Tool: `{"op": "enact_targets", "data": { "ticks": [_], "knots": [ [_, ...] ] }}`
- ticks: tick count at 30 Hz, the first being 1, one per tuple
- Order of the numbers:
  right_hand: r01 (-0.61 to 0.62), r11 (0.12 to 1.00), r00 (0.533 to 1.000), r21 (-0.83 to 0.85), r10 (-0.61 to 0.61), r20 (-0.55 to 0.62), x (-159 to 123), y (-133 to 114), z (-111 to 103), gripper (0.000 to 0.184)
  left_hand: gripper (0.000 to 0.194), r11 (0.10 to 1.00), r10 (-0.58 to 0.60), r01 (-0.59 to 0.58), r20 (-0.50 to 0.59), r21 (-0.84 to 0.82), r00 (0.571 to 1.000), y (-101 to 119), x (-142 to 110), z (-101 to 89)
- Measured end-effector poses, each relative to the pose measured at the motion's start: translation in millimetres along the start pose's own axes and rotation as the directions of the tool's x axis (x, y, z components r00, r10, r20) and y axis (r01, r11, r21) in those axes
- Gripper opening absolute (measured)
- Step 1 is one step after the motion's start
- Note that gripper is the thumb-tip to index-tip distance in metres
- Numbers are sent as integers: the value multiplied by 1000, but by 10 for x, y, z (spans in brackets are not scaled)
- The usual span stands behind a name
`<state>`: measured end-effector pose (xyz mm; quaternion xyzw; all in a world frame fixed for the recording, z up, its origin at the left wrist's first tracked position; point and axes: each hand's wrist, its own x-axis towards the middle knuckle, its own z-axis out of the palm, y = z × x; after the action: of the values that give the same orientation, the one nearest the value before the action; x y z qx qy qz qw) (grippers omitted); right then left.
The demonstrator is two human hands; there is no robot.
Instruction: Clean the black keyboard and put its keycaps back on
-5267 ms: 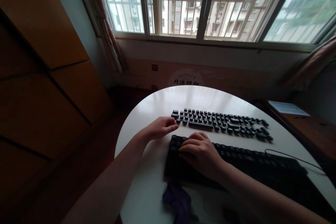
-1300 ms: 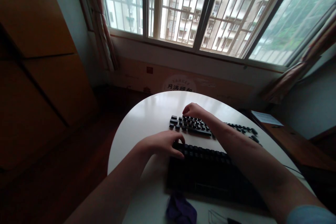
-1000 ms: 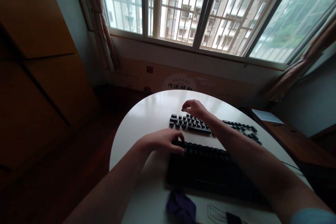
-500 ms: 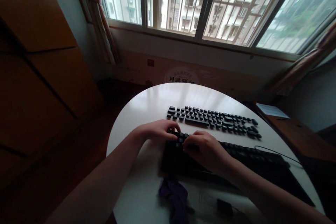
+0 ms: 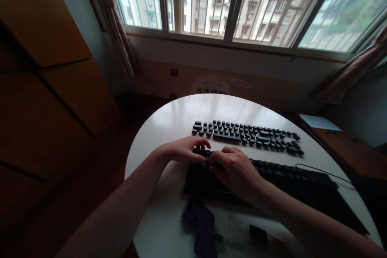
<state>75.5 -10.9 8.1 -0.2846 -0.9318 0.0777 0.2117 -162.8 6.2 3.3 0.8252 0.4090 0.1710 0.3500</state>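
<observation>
A black keyboard (image 5: 282,173) lies across the near half of the white table. At its left end is my left hand (image 5: 186,148), thumb and fingers curved and apart around the corner keys, with nothing visible gripped. Close beside it, my right hand (image 5: 234,167) is closed with fingertips pressed together low over the keys; what they hold, if anything, is hidden. Beyond the keyboard, loose black keycaps (image 5: 226,138) stand in rows laid out like a keyboard. The keys under my right hand are covered from view.
On the round white table (image 5: 157,125), a crumpled purple cloth (image 5: 199,223) and a small black object with thin wires (image 5: 258,234) lie nearest me. A cable (image 5: 323,173) curves off the keyboard's right. A wooden desk (image 5: 356,145) with a paper sheet (image 5: 320,122) stands at right.
My left fingers have lifted and spread slightly from the keys. My right hand has shifted a little left and up, nearer the left hand. The camera view has moved slightly.
</observation>
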Motion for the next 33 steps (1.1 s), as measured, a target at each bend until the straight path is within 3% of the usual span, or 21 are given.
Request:
{"op": "enact_targets", "data": {
  "ticks": [9, 18, 26, 33],
  "knots": [
    [6, 999, 999, -38, -4, 41, 26, -72, 0, 16, 47, 999, 20, -20, -24, 32, 1000, 11, 2, 25],
    [-14, 1000, 1000, 11, 14, 7, 13, -28, -8, 21, 47, 1000, 10, -10, -8, 28, 1000, 38, 1, 6],
    [5, 994, 999, -105, -1, 40, 32, -76, -7, 15, 48, 998, 0, 1, -15, 56, 1000, 34, 15, 24],
    [20, 983, 1000, -181, -23, -11, 30, -154, -18, 12, 46, 990, -7, 14, -46, 144, 999, 143, 16, 70]
  ]
}}
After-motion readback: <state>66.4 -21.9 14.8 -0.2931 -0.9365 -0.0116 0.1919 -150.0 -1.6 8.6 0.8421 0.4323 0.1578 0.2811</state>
